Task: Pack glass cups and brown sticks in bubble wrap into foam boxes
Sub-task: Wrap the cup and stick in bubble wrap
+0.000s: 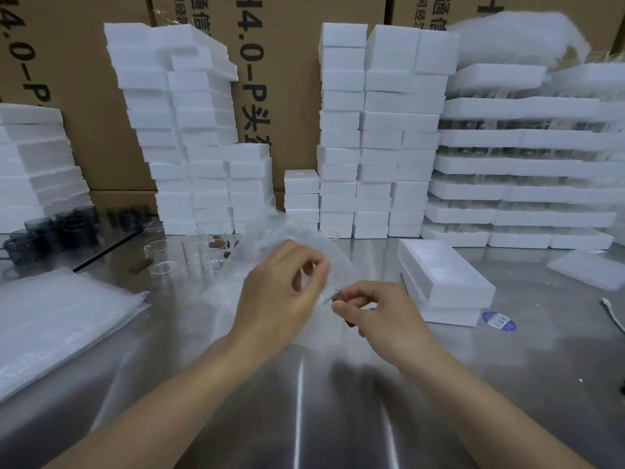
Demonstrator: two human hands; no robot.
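Observation:
My left hand (280, 292) holds a clear bubble wrap bag (267, 238) above the steel table, fingers curled at its edge. My right hand (375, 313) pinches a brown stick (348, 321) together with a clear glass cup (329, 294), at the bag's mouth; the cup is hard to make out. Several clear glass cups (196, 248) and brown sticks (140, 265) stand on the table behind the bag. Two stacked foam boxes (443, 275) lie to the right of my hands.
Tall piles of white foam boxes (378, 130) line the back, in front of cardboard cartons (284, 96). A stack of flat bubble wrap bags (57, 319) lies at left. Dark glass cups (50, 228) stand far left. A blue sticker (499, 321) and a white cable (614, 314) lie at right.

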